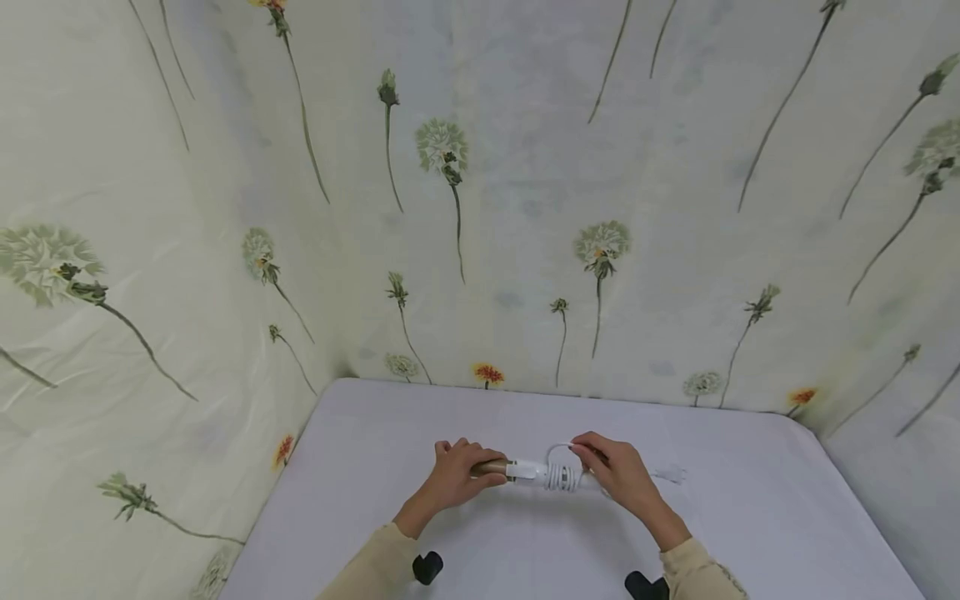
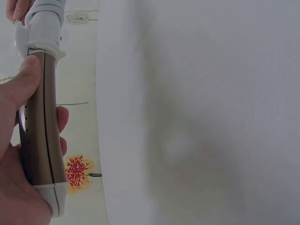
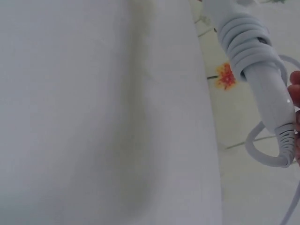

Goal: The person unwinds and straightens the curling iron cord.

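A hair straightener (image 1: 527, 472), white with a gold-brown barrel, is held level above the table. My left hand (image 1: 461, 473) grips the gold barrel (image 2: 41, 117), thumb along its top and fingertips showing round the far side. White cord (image 3: 248, 44) is wound in several turns round the handle. At the handle end, my right hand (image 1: 615, 472) pinches a raised loop of this cord (image 1: 553, 450). In the right wrist view only the fingertips (image 3: 295, 89) show, at the right edge beside the handle. The white plug (image 1: 670, 474) sticks out past the right hand.
The white-covered table (image 1: 525, 542) spreads under both hands, with their shadows on it. Behind and at the sides hangs a floral sheet (image 1: 510, 208) with dandelion prints. A black piece (image 1: 427, 568) shows by the left sleeve, another black piece (image 1: 647, 586) by the right.
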Demonstrator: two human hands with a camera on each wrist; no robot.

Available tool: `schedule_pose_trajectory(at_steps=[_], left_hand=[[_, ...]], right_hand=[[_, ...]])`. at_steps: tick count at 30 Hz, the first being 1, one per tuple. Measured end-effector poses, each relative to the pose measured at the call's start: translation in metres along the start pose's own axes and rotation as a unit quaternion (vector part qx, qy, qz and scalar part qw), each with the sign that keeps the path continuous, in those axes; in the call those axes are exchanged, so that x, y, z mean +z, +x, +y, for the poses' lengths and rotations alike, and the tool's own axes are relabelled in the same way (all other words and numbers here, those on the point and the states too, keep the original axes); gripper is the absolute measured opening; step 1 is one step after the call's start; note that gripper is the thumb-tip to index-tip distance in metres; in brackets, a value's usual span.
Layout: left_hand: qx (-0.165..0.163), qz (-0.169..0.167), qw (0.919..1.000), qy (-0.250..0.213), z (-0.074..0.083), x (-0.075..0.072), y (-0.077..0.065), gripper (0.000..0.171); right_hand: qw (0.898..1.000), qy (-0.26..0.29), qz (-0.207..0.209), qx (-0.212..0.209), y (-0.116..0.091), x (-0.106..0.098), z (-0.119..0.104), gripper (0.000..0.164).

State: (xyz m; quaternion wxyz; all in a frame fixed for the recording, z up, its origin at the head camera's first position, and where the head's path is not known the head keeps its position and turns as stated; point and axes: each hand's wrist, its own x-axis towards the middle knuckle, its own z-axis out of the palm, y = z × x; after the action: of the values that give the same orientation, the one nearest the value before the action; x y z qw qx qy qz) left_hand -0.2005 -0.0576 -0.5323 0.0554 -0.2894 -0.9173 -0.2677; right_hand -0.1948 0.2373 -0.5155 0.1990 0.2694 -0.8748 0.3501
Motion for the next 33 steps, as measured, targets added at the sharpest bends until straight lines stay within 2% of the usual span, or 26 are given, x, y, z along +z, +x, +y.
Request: schedule_pose_trajectory(at_steps=[7,12,17,22,29,33], left_hand=[[0.019,-0.015,0.9996,-0.013,0.001,-0.003,0.002,0.034],[0.030,-0.029,0.9989,-0.019,0.001,-0.003,0.002,0.035],[0.026,-0.041,0.9985,-0.024,-0.001,-0.003,-0.001,0.035],[0.030,-0.058,0.9965,-0.052,-0.001,-0.007,-0.002,0.035],[0.049,-0.064,0.9940,-0.074,-0.003,-0.007,-0.001,0.035],[0.047,-0.068,0.9930,-0.084,-0.003,-0.008,0.000,0.036]], right_hand=[[0.999,-0.010,0.023,-0.021,0.000,0.003,0.009,0.013],[1.000,-0.009,0.020,0.003,-0.003,0.004,0.012,0.011],[1.000,0.001,0.004,0.026,-0.008,0.005,0.013,0.007],[0.999,0.004,-0.008,0.035,-0.011,0.006,0.018,0.007],[0.998,-0.001,-0.015,0.064,-0.014,0.005,0.020,0.007],[0.996,0.006,-0.021,0.082,-0.016,0.005,0.017,0.008]])
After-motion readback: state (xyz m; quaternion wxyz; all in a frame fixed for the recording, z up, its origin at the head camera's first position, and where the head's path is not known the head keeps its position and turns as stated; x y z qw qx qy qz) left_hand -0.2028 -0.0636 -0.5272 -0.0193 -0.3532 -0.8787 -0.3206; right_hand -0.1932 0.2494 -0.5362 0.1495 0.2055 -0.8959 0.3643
